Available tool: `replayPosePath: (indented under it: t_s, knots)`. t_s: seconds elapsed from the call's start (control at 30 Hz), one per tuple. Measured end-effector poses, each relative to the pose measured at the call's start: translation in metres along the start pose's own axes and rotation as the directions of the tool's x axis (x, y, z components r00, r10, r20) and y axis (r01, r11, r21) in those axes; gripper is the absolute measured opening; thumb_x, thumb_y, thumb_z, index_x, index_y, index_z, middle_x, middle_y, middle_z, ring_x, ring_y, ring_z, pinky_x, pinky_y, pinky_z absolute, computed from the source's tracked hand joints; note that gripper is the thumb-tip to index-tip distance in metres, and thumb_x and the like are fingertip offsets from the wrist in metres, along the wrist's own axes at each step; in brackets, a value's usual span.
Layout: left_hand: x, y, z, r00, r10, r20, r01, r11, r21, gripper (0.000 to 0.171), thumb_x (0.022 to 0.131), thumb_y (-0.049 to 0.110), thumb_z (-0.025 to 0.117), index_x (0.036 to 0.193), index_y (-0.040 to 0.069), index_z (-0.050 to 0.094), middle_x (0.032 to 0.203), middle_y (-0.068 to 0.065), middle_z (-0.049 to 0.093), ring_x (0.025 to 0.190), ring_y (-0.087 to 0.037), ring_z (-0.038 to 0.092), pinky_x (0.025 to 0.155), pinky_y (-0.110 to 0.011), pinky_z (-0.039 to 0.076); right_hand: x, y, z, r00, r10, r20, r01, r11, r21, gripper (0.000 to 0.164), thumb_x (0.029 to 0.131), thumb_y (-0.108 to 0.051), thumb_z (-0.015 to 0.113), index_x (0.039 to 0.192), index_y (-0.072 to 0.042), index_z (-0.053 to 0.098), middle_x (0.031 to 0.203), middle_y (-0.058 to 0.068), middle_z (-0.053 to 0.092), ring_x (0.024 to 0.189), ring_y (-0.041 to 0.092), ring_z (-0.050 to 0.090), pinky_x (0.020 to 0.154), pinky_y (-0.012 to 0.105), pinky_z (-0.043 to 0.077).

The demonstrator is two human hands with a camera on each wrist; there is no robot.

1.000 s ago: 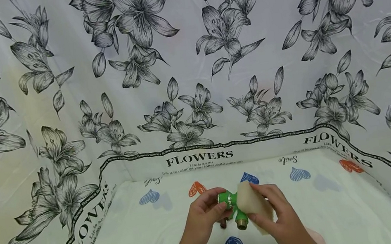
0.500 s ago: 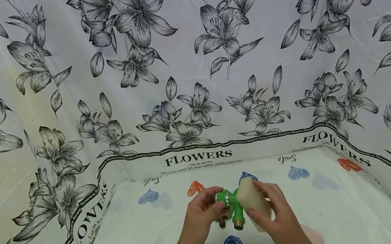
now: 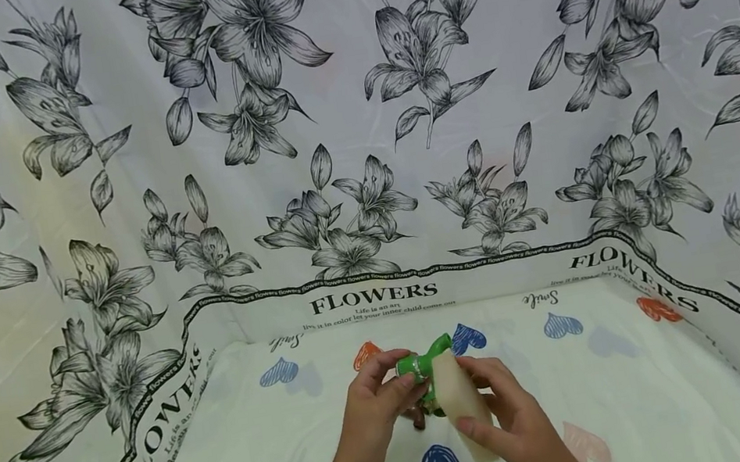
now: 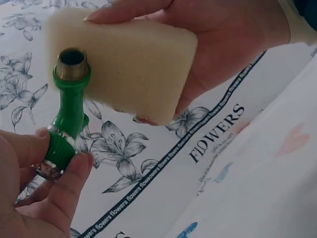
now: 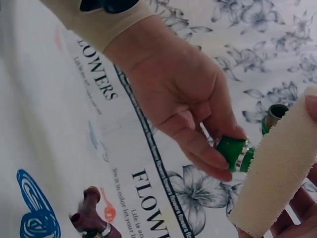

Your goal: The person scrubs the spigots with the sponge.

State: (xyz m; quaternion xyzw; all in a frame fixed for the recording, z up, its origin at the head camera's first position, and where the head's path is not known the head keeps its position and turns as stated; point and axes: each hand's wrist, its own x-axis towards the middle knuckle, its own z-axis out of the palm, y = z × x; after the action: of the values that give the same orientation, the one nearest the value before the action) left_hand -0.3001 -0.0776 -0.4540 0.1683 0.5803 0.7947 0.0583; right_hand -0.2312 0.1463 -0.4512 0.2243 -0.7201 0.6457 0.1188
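Note:
My left hand (image 3: 373,416) pinches a green Y-shaped pipe fitting (image 3: 414,367) by its ribbed end, between thumb and fingers. In the left wrist view the fitting's open brass-coloured end (image 4: 73,64) points up, in front of a cream block sponge (image 4: 143,69). My right hand (image 3: 512,410) grips that sponge, thumb on one face and fingers behind it. The sponge lies right up against the fitting and covers part of it in the head view. Below the hands, a dark red fitting (image 5: 94,215) of similar shape rests on the cloth.
A white cloth (image 3: 287,448) printed with hearts covers the surface. White fabric with black flower drawings (image 3: 452,211) rises behind it and at the sides, with a black lettered band along its lower part.
The green fitting has turned in my left hand: one branch now points up and right, and the brass end that faced down is hidden. The sponge and both hands have shifted slightly left.

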Motion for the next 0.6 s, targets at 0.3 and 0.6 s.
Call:
replayPosePath:
  t_s: [0.3,0.6]
  knots:
    - [-0.002,-0.005,0.005,0.996,-0.059,0.061,0.049,0.987,0.156,0.040,0.101,0.004,0.076,0.139,0.002,0.066,0.123,-0.014,0.072,0.100,-0.024,0.067,0.072,-0.028,0.057,-0.001,-0.013,0.008,1.000,-0.028,-0.006,0.029,0.997,0.066,0.066,0.102,-0.001,0.075,0.161,-0.020,0.052,0.151,0.010,0.049,0.129,0.032,0.052,0.107,0.031,0.053]
    - [-0.006,-0.009,0.014,0.989,-0.051,0.136,0.033,0.991,0.130,0.037,0.101,-0.006,0.070,0.138,-0.005,0.068,0.128,-0.017,0.070,0.105,-0.024,0.069,0.086,-0.032,0.063,0.000,0.001,0.013,0.983,-0.111,-0.145,0.067,0.956,-0.284,0.072,0.097,-0.017,0.086,0.160,-0.029,0.054,0.144,-0.006,0.053,0.128,0.020,0.053,0.102,0.039,0.055]
